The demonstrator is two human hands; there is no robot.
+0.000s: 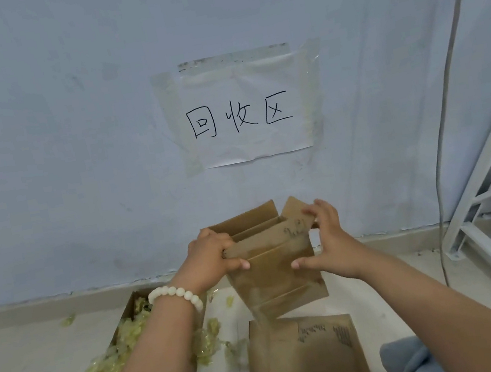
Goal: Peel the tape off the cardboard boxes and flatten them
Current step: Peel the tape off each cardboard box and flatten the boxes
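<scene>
- Our left hand [213, 254], a bead bracelet [176, 293] on its wrist, grips the left edge of a cardboard box [272, 265], thumb across the front panel.
- Our right hand [328, 243] pinches the box's upper right flap, thumb on its front.
- We hold the box in the air, top flaps open, above flattened cardboard [306, 360] on the floor.
- Crumpled tape [119, 353] fills an open box to the left.

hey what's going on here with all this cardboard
A person is breaking down boxes by a wall. Both hands, left hand and right hand, hold a small open cardboard box in the air. Flattened cardboard lies on the floor below, and a box of crumpled tape sits to the left.
</scene>
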